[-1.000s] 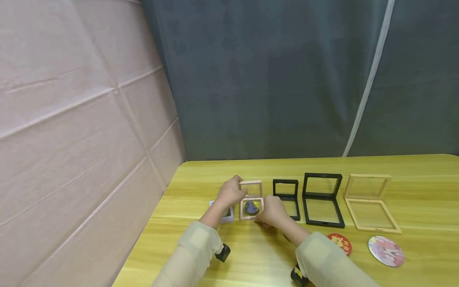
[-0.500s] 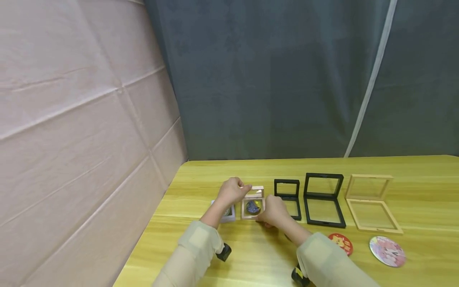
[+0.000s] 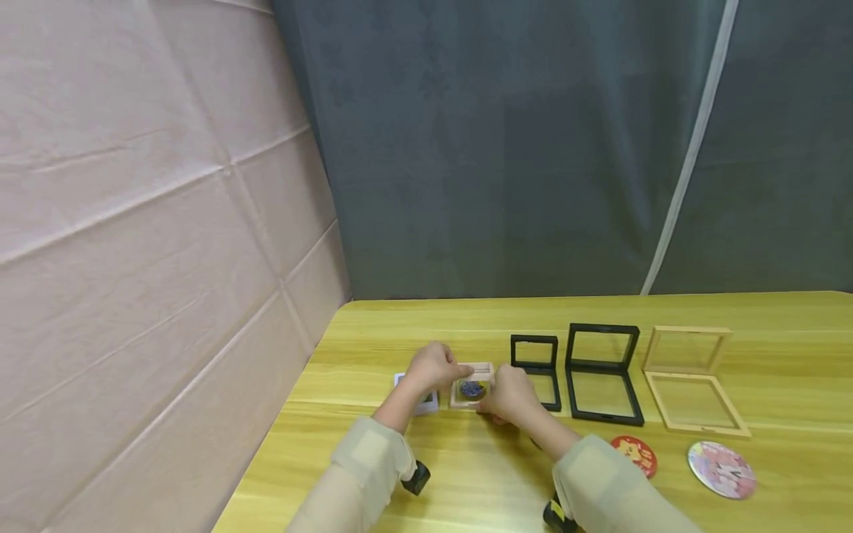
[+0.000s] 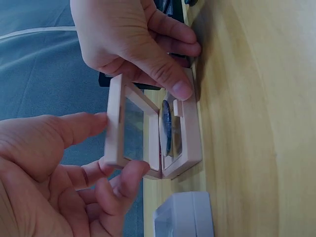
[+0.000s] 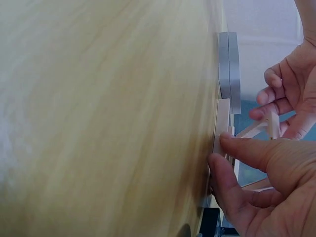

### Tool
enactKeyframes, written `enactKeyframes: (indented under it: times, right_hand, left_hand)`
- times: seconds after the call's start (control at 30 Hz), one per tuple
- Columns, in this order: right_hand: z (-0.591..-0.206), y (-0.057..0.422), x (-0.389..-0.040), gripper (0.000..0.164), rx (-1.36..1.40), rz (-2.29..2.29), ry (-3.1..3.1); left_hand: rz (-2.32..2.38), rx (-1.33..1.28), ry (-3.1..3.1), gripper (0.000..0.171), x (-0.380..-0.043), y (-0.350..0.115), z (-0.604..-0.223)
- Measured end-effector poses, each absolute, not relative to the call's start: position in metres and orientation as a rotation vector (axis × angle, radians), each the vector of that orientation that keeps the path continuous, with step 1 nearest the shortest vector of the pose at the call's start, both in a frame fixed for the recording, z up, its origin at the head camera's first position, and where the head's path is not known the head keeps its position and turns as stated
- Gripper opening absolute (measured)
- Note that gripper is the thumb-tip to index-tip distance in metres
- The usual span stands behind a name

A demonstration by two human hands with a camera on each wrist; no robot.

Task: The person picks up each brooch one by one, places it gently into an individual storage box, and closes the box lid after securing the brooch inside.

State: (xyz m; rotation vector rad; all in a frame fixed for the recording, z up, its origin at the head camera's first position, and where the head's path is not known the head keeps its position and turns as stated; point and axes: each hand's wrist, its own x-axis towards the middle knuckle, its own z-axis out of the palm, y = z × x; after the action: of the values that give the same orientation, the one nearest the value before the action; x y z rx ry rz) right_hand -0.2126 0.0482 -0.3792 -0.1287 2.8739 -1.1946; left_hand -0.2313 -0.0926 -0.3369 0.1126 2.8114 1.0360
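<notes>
A small pale pink hinged display frame [image 4: 191, 148] lies on the table with its lid [image 4: 114, 123] tilted part way over the base. Inside the base rests a round dark blue badge [image 4: 166, 128], with a touch of yellow in the head view. My left hand [image 3: 435, 368] pinches the lid's edge between thumb and fingers. At the base's front right corner my right hand [image 3: 512, 396] grips the rim, its thumb [image 5: 247, 150] on top. Just left of the pink frame sits a closed whitish frame [image 5: 228, 74], partly hidden by my left hand in the head view.
To the right stand a small black frame [image 3: 534, 338], a larger black frame [image 3: 603, 327] and a beige frame [image 3: 700, 428], all with lids raised. Nearer me lie a red badge [image 3: 634, 454] and a pink patterned badge [image 3: 723, 470]. A grey curtain [image 3: 493, 148] hangs behind the table.
My left hand has swung the pink frame's lid from upright down toward the base. My right hand has kept its place at the base's corner.
</notes>
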Motion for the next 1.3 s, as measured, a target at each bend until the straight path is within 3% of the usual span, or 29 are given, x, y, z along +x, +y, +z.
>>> enactKeyframes:
  times: [0.37,0.67,1.3]
  right_hand:
    - [-0.379,0.049,-0.212,0.026,-0.166,-1.161,2.882]
    - [-0.379,0.05,-0.213,0.025,-0.18,-1.178,2.876]
    - [-0.379,0.05,-0.213,0.031,-0.201,-1.145,2.904]
  left_hand:
    - [0.98,0.146,2.782,0.033,-0.229,-0.094,-0.345]
    - [0.921,0.155,2.793,0.054,-0.228,-0.092,-0.351]
    - [0.842,0.197,2.855,0.048,-0.226,-0.088,-0.355]
